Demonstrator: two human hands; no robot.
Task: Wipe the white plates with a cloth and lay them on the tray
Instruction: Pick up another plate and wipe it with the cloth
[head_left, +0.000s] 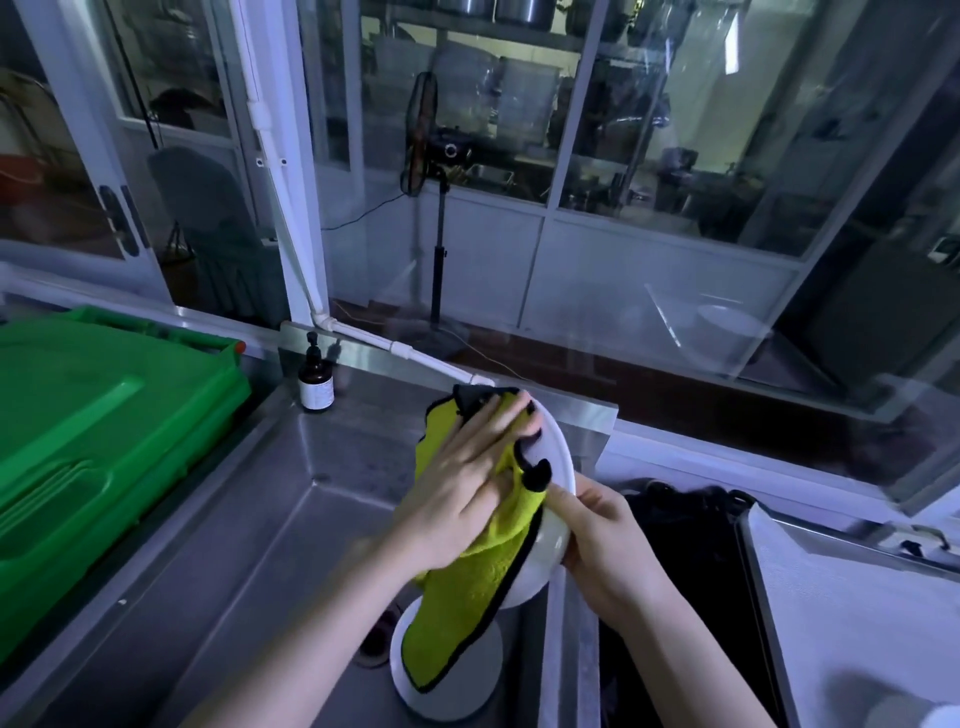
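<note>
1. Where the left hand (462, 483) lies flat, its straight fingers press a yellow cloth (467, 597) against the face of the held plate (560, 454); they pinch nothing.
2. The right hand (608, 545) grips the same plate at its lower right rim, thumb on the front and fingers curled behind.
3. The held plate, white, stands tilted on edge in the air above the sink (234, 571). The black-edged cloth covers most of its face and hangs down below it.
4. A second plate (467, 696), also white, lies in the sink bottom directly beneath, partly hidden by the hanging cloth.
5. The sink is a stainless steel basin with a steel ledge behind it; a brown pump bottle (316, 387) stands at the ledge's left end.
6. The tray (857, 613), pale with a raised metal rim, lies to the right of the sink. A dark mass, too dim to identify, fills the gap between them.
7. A green plastic lid (104, 415) sits left of the sink.
8. Behind the ledge, glass panels in white frames close off the room. A white pipe (270, 156) runs down one frame, and a pedestal fan (423, 140) and shelving show through the glass.
</note>
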